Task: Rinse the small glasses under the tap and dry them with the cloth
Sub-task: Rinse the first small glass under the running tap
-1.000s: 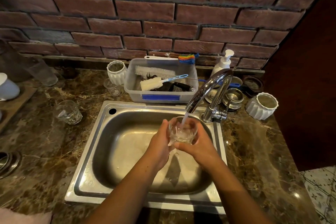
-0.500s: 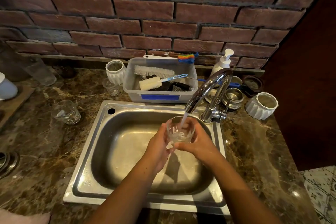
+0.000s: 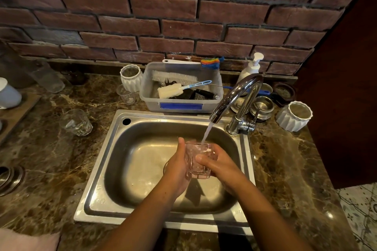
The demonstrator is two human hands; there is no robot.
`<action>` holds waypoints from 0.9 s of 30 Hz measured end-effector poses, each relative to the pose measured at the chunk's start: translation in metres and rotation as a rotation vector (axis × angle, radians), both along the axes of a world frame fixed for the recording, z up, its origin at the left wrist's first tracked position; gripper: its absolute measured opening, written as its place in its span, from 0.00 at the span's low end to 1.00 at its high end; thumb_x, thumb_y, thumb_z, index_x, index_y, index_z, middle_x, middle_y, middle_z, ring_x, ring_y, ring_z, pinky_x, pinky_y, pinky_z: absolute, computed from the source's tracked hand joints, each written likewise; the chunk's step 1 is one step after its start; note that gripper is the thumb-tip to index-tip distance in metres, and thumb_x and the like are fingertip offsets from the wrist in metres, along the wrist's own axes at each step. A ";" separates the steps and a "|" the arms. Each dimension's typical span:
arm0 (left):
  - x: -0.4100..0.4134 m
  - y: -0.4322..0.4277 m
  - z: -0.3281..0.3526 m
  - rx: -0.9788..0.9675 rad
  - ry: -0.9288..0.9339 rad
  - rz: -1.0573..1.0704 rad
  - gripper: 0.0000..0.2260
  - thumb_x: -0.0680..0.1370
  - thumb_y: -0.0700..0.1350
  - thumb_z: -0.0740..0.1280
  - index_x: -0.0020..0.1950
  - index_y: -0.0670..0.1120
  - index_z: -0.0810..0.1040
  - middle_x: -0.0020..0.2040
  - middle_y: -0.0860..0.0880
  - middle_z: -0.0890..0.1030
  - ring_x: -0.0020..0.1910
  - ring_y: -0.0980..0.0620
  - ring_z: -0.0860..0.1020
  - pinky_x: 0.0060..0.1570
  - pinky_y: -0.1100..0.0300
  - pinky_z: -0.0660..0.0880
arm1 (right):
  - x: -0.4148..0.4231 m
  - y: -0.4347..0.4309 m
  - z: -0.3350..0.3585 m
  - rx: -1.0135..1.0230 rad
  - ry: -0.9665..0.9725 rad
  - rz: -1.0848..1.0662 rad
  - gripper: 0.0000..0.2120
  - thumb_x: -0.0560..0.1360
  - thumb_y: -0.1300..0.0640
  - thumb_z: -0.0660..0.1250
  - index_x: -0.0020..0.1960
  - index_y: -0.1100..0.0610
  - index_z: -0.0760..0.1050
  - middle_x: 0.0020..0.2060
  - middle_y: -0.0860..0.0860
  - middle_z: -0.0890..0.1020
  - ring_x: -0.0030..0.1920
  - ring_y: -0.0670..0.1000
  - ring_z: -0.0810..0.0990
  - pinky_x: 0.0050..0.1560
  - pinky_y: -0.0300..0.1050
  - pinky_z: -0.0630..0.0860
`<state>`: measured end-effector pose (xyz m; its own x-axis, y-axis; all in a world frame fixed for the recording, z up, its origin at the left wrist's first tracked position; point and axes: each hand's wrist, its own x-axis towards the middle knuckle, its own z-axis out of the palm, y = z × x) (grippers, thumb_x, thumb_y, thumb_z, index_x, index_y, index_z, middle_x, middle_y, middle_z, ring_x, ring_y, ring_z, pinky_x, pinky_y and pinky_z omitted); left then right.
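Head view: at 9 o'clock of the brushed-steel sink, a faceted clear tumbler stands on veined marble. Over the basin, left hand and right hand both wrap 1 square-based glass under the curved chrome tap's stream.

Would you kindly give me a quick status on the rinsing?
Left hand and right hand both grip the small glass. Glass over sink, tap water running into it. Nothing in the way.

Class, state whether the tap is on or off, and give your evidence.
On: water streams from the tap into the small glass held over the sink.
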<state>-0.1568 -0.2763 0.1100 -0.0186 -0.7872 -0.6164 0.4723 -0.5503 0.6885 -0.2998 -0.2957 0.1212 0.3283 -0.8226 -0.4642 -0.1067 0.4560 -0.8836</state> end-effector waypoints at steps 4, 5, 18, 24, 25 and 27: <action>-0.001 0.015 0.000 -0.041 -0.004 -0.082 0.27 0.77 0.64 0.57 0.62 0.48 0.83 0.56 0.43 0.86 0.56 0.46 0.85 0.48 0.55 0.83 | 0.003 0.009 -0.001 0.123 -0.056 -0.059 0.31 0.65 0.44 0.74 0.65 0.54 0.74 0.58 0.58 0.83 0.57 0.57 0.84 0.58 0.59 0.81; -0.001 0.018 0.000 -0.046 -0.007 -0.100 0.28 0.77 0.63 0.57 0.65 0.47 0.80 0.58 0.43 0.86 0.58 0.45 0.85 0.52 0.54 0.82 | 0.003 0.012 -0.002 0.161 -0.071 -0.072 0.31 0.66 0.44 0.74 0.65 0.55 0.74 0.58 0.59 0.83 0.58 0.59 0.84 0.60 0.62 0.80; -0.003 0.057 -0.008 0.297 0.149 -0.086 0.26 0.81 0.59 0.64 0.68 0.40 0.75 0.56 0.34 0.85 0.54 0.36 0.85 0.48 0.44 0.84 | -0.005 0.047 -0.018 0.529 -0.075 -0.065 0.31 0.67 0.44 0.76 0.63 0.61 0.77 0.54 0.63 0.85 0.55 0.62 0.85 0.52 0.55 0.84; -0.002 0.068 -0.010 0.321 0.140 -0.088 0.26 0.81 0.60 0.64 0.66 0.40 0.76 0.56 0.36 0.85 0.54 0.38 0.85 0.47 0.45 0.84 | -0.004 0.058 -0.020 0.546 -0.075 -0.038 0.35 0.65 0.43 0.76 0.65 0.62 0.76 0.54 0.63 0.85 0.52 0.61 0.86 0.46 0.51 0.84; -0.002 0.070 -0.010 0.315 0.135 -0.088 0.26 0.81 0.61 0.64 0.66 0.40 0.77 0.56 0.36 0.85 0.54 0.38 0.85 0.46 0.46 0.84 | -0.004 0.059 -0.020 0.544 -0.080 -0.033 0.34 0.65 0.43 0.76 0.64 0.62 0.76 0.54 0.63 0.85 0.51 0.60 0.86 0.43 0.51 0.84; -0.001 0.071 -0.009 0.296 0.125 -0.094 0.26 0.80 0.61 0.63 0.65 0.40 0.77 0.56 0.37 0.86 0.55 0.38 0.85 0.46 0.46 0.84 | -0.004 0.059 -0.019 0.539 -0.090 -0.027 0.32 0.66 0.44 0.76 0.63 0.62 0.77 0.52 0.62 0.86 0.48 0.60 0.87 0.41 0.50 0.85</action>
